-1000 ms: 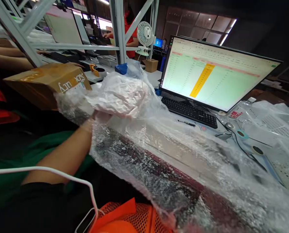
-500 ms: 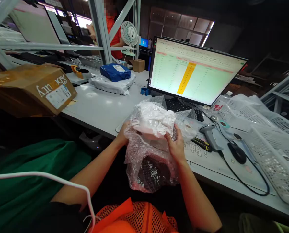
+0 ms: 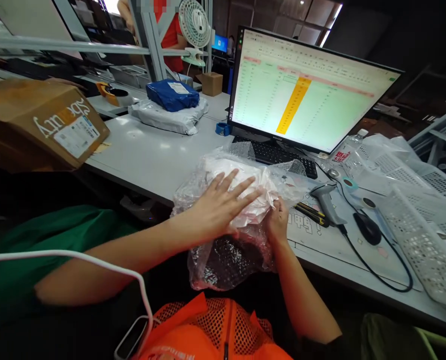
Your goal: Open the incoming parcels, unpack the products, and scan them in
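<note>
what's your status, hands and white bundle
Left hand spread over crumpled white bundle. Right hand gripping its edge. Clear bubble wrap hanging below. Black keyboard just beyond.

The vest (image 3: 187, 336) is orange, with mesh panels (image 3: 248, 320) and a zip (image 3: 226, 351). The sleeves (image 3: 320, 351) look dark and short.

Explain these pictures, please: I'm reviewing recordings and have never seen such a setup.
There is no machine here: each grip is a person's bare hand. Every picture comes from one camera worn on that person's head, looking forward and down at the hands. The left grip lies spread on a crumpled white bundle in bubble wrap; the right grip holds the bundle's right edge. I can't tell what is inside. On the table stand a monitor and keyboard, with a scanner, a mouse and baskets to the right; farther back, a blue parcel lies on a white parcel.
</note>
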`<state>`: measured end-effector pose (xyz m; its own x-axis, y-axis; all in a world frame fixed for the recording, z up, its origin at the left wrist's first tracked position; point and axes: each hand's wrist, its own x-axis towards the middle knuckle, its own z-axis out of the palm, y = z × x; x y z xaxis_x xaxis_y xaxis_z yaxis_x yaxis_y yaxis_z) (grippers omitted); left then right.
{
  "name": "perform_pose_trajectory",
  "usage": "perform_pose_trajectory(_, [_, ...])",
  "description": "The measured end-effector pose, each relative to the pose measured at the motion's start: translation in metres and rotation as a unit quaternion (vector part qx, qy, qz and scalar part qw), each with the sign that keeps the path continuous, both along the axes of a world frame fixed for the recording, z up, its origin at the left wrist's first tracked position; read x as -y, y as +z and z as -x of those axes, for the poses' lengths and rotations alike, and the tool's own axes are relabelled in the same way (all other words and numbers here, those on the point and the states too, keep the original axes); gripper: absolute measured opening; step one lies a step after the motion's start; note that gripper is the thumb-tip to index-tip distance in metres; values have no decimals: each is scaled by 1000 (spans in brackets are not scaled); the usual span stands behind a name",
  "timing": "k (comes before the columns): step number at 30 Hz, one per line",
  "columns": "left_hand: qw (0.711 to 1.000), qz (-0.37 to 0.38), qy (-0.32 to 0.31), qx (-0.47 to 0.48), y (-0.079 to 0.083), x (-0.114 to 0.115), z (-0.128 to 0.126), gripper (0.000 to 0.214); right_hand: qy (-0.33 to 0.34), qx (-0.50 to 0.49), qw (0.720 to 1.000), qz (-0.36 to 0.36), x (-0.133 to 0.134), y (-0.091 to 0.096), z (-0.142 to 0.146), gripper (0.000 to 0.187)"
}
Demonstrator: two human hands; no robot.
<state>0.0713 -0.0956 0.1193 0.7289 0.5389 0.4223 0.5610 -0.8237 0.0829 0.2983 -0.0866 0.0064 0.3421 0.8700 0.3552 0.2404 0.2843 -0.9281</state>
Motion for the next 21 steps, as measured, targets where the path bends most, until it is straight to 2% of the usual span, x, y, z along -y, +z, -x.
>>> perform_pose_trajectory(2, [997, 46, 53, -35, -7, -18, -4, 51, 5, -6, 1000, -17, 2, -2, -2, 47])
perform_pose_trajectory(4, [991, 108, 76, 31, -6, -36, 1, 17, 20, 5, 999, -25, 3, -3, -3, 48])
perform_pose_trajectory(5, [982, 130, 91, 101, -3, -44, 5, 16, 34, 13, 999, -24, 3, -2, -2, 47])
perform_pose_trajectory(6, [966, 148, 110, 181, 2, -50, 9, 24, 51, 25, 998, -22, 3, -1, -1, 45])
perform_pose_trajectory(9, [894, 177, 154, 382, 14, -67, 19, 36, 88, 75, 993, -22, 3, 2, 3, 34])
perform_pose_trajectory(11, [860, 189, 178, 440, 16, -83, 25, 33, 75, 65, 995, -20, 3, 3, 5, 32])
perform_pose_trajectory(14, [844, 194, 222, 448, 13, -108, 31, 27, 18, -26, 999, 1, 2, 1, 5, 30])
perform_pose_trajectory(16, [858, 145, 251, 424, 13, -114, 30, 22, -4, -77, 997, 17, 2, -1, 5, 30])
perform_pose_trajectory(17, [869, 90, 259, 412, 15, -111, 28, 17, -10, -93, 995, 21, 2, -2, 4, 31])
perform_pose_trajectory(19, [889, -41, 253, 379, 22, -91, 23, 8, -4, -111, 994, 21, 1, -3, 3, 36])
perform_pose_trajectory(21, [916, -126, 192, 329, 31, -62, 17, 14, 6, -116, 993, 13, 1, -3, 1, 44])
